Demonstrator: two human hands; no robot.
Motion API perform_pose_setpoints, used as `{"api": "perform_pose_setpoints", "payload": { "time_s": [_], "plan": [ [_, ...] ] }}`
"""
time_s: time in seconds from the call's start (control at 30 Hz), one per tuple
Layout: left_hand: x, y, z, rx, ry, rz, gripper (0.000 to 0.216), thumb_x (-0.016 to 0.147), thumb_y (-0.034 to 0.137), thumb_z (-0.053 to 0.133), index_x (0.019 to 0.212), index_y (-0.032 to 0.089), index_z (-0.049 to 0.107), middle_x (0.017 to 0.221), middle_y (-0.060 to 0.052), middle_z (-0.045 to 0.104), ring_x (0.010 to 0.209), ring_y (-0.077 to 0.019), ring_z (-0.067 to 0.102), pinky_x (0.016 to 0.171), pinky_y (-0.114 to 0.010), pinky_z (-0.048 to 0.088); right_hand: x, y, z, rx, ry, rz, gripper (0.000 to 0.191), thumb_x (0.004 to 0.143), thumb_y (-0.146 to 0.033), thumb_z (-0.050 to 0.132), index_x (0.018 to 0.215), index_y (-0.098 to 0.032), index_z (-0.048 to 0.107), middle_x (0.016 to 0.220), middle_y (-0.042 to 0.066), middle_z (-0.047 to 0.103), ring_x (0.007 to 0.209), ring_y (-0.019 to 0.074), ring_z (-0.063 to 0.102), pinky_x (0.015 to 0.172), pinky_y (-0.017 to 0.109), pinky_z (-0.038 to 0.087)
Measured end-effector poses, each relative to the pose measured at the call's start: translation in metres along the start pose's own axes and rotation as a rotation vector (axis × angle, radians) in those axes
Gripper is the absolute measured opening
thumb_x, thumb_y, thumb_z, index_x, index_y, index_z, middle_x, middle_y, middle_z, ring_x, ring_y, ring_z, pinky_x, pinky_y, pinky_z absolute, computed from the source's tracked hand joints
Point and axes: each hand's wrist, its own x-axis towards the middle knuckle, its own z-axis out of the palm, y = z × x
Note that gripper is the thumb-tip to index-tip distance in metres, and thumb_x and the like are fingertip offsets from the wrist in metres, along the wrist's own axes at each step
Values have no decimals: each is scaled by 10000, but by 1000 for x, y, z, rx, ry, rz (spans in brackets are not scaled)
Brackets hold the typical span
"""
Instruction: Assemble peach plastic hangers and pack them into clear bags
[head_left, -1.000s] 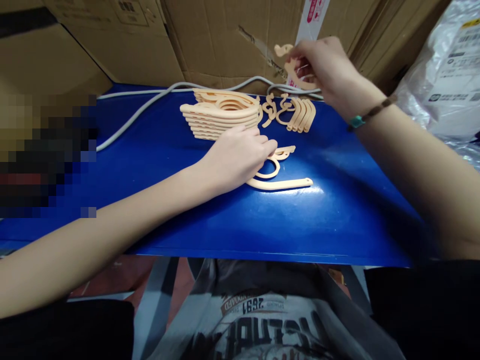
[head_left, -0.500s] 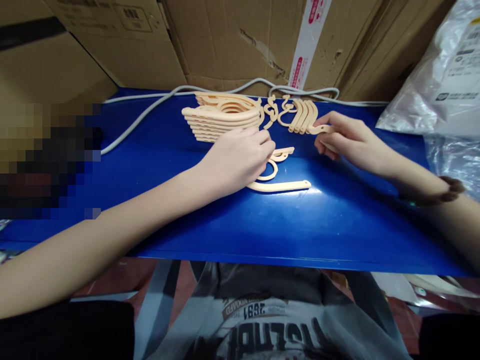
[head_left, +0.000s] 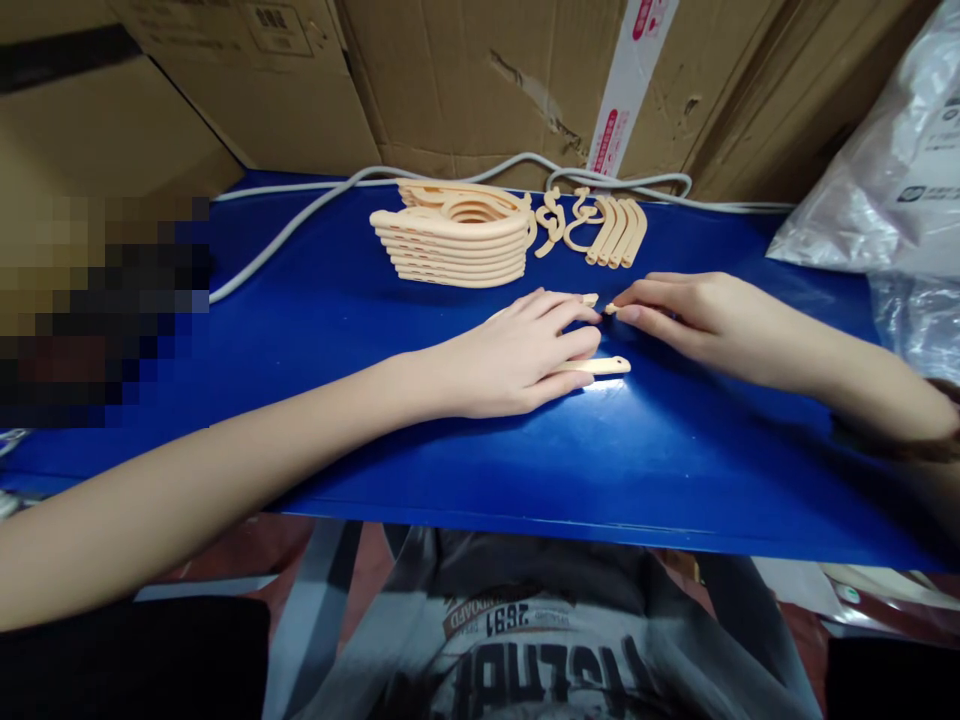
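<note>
Lays the left hand palm down on the blue worktop, with fingers stretched out and released, gripping nothing. Covers with that palm most of a flat peach arm, leaving only its rounded end with a small hole poking out to the right of the fingers. Touches a short peach stub with the upper fingertips; cannot tell whether stub and arm join under the hand. Brings in the right hand from the right, low over the worktop, with thumb and fingers closed in a pinch on a small peach piece, showing only its tip past the fingertips and hiding the rest in the grasp. Holds that tip just beside the stub, close to the left fingertips; cannot tell whether touching or apart.

Has, well behind both hands toward the far edge, a stack of peach hangers lying flat one on another. Shows to the right of the stack a few loose hook pieces, then a row of curved peach strips nested side by side. Shows a grey cable running along the far edge behind these parts, cardboard boxes standing behind the worktop, and a crinkled plastic bag at the right
</note>
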Motion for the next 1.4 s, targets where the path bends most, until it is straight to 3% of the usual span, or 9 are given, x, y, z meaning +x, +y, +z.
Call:
{"api": "perform_pose_setpoints", "payload": {
  "time_s": [0.2,0.43,0.57,0.77,0.97,1.23,1.4],
  "plan": [
    [3,2,-6,-96,62,-64,354,1204,392,358,1243,162,625,1599,-221,607,1605,-346,471,1349,-544,375,1,-10,-7,19,-85,212,470,1094,-608,444,871,-239,632,688,33,623,595,197,525,642,356,367],
    [5,2,-6,-161,89,-106,309,1194,403,345,1179,187,566,1539,-206,629,1599,-330,472,1343,-512,372,-1,-22,-6,384,-167,197,613,1050,-815,440,860,-247,570,708,-2,532,664,179,488,659,350,413],
    [5,0,-5,-176,116,-122,269,1185,411,350,1109,223,527,1446,-174,664,1525,-323,533,1295,-523,428,-2,-25,-4,453,-150,241,681,1018,-901,407,865,-252,547,688,-20,452,640,165,421,623,349,379],
    [4,1,-6,-182,107,-144,256,1192,401,370,1091,220,520,1548,-189,635,1559,-302,516,1328,-514,400,-1,-28,-5,260,-101,231,710,965,-914,507,896,-217,621,774,8,589,700,167,490,676,345,385],
    [4,0,-5,-168,105,-148,275,1192,415,365,1117,218,542,1600,-174,613,1555,-300,522,1325,-535,412,-2,-28,-4,294,-107,214,679,999,-873,503,882,-219,645,781,12,639,699,170,527,684,334,411],
    [3,0,-6,-162,91,-149,267,1186,412,396,1176,204,562,1517,-184,657,1472,-315,588,1245,-499,486,0,-29,-3,323,-131,147,689,1012,-849,512,1051,-204,751,990,69,786,851,231,660,811,369,465],
    [3,-2,-5,-119,87,-106,335,1191,397,374,1206,164,615,1579,-194,628,1539,-304,536,1326,-490,413,0,-28,0,254,-95,139,702,1034,-842,460,1005,-195,730,876,64,752,747,206,594,776,361,409]
  ]
}}
